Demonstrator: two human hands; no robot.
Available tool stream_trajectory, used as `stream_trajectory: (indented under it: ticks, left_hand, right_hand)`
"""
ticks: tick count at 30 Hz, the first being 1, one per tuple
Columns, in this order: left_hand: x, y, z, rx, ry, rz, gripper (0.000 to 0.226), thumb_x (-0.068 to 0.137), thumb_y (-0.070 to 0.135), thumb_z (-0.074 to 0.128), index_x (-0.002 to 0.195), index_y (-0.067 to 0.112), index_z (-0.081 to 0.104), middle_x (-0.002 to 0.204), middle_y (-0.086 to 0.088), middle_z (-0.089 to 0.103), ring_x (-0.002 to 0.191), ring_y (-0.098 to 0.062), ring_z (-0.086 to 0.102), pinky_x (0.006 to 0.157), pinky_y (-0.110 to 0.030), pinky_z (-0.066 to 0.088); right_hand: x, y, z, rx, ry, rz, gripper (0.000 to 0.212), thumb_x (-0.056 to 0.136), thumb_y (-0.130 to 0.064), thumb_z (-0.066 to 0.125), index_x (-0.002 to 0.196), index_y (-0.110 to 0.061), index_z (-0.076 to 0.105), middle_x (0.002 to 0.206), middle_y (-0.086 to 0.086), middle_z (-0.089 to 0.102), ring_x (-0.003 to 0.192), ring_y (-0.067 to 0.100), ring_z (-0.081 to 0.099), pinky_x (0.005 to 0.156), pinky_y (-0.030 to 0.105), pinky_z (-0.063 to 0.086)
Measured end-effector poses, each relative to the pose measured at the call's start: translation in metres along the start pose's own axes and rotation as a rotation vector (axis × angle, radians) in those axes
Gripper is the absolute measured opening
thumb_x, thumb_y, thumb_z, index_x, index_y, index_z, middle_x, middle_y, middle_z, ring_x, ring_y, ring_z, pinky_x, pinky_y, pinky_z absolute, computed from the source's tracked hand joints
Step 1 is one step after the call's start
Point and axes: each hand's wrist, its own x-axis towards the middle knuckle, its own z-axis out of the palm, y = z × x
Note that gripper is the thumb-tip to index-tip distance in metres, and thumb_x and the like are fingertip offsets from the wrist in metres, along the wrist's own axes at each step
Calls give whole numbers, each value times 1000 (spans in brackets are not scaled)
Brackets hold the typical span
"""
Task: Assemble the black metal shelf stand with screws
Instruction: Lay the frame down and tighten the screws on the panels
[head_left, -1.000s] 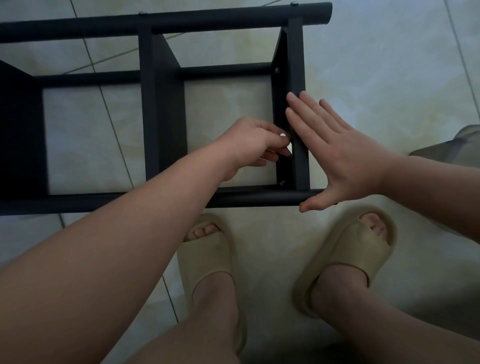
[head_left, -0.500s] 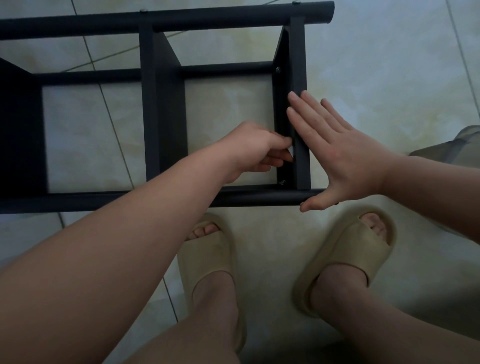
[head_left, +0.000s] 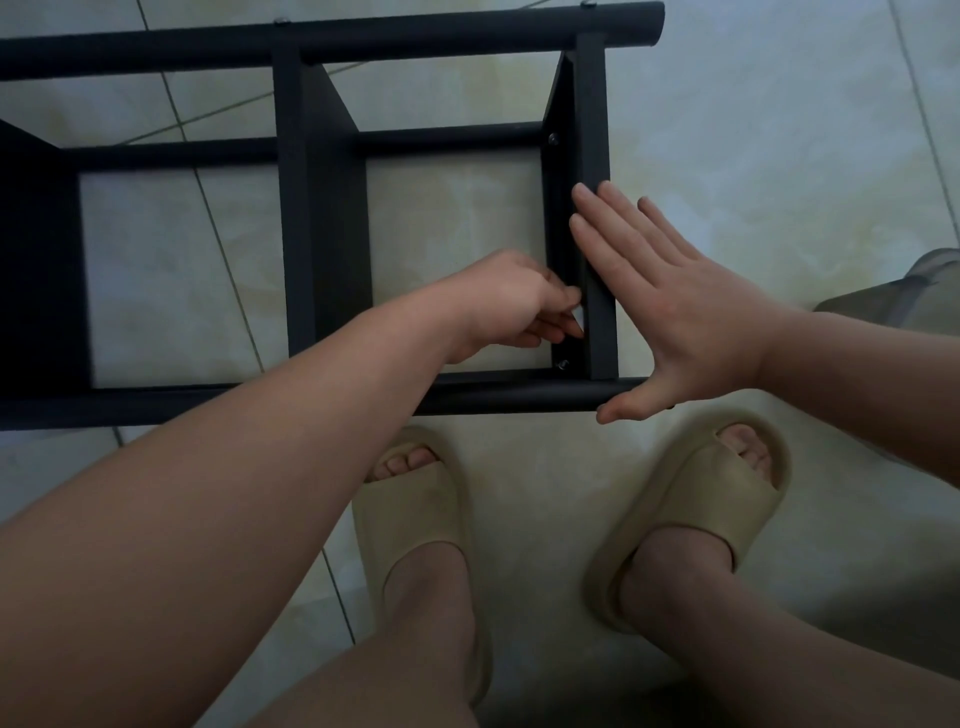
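Shelf stand (head_left: 322, 208) appears largely assembled; screws (head_left: 562, 364) sit in the right panel (head_left: 597, 156). Right hand (head_left: 675, 312), spread flat, braces the panel; left hand (head_left: 511, 306) pinches a small pale item (head_left: 580, 317) there.

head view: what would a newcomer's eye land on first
The black stand lying on the tiled floor fills the top. The right hand presses flat on its end bar, while the left hand curls at the bar's inner side. Beige slippers sit below.
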Motion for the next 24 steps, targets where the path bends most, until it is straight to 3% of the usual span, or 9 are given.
stream_trajectory:
  ticks: [14,19,24]
  left_hand:
    - [-3,-10,-6,12,-7,2,13,102,17,55,93,11,63,81,2,74,80,-11,64,82,-30,49]
    - [-7,-10,-8,12,-36,9,10,102,13,53,97,9,60,85,-2,71,79,-12,60,76,-24,50]
    - [-10,-14,-13,45,-70,7,14,103,13,52,92,11,62,86,-1,71,81,-11,60,78,-23,50]
  right_hand:
    - [0,-3,0,7,-6,5,140,70,-96,42,160,3,3,169,20,-6,156,35,-9,125,59,8]
    - [-1,-3,1,6,-9,3,139,70,-96,42,160,3,2,169,20,-6,156,35,-8,125,60,9]
    - [-1,-3,2,4,-3,1,139,71,-97,42,160,3,2,169,20,-5,156,35,-8,124,60,10]
